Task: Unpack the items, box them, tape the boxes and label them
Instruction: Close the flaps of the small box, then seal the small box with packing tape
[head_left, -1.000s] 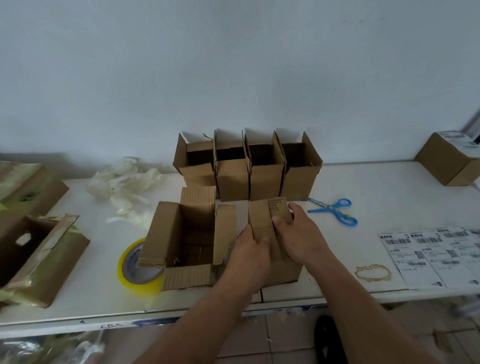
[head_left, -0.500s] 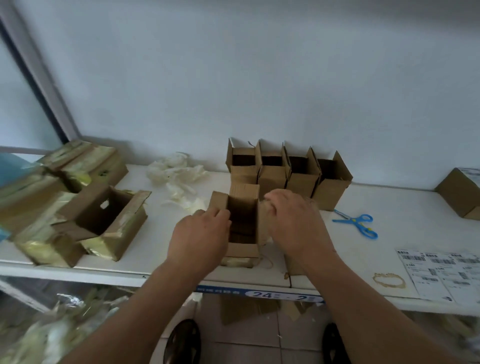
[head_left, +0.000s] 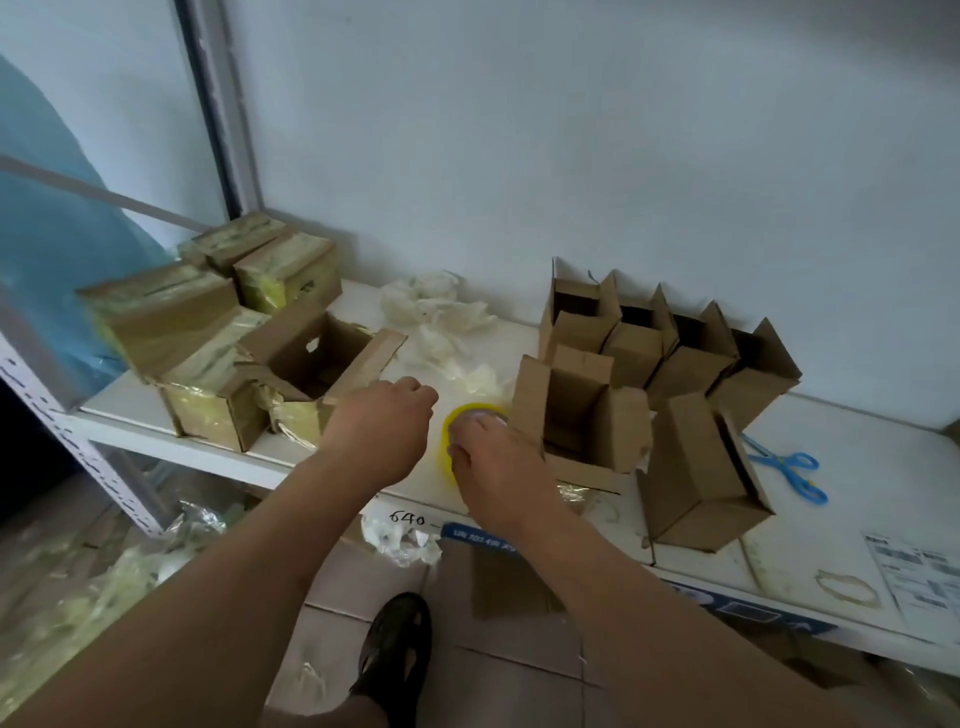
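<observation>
Reaching down to a white table, we have our right hand on a yellow roll of tape, fingers curled over its top edge; whether they truly clamp it we cannot tell, since the hand hides most of the roll. Our left hand hovers just left of the roll, fingers loosely curled, holding nothing. Just right of the tape stands an open cardboard box with its flaps up, and right of that a closed box that looks ready for sealing. 4 more open boxes line the far wall. Blue scissors lie further right, and taped parcels are stacked at far left. We judge the roll light and stiff, its outer face slick and the loose end sticky. It is best gripped through the core and across the rim.
</observation>
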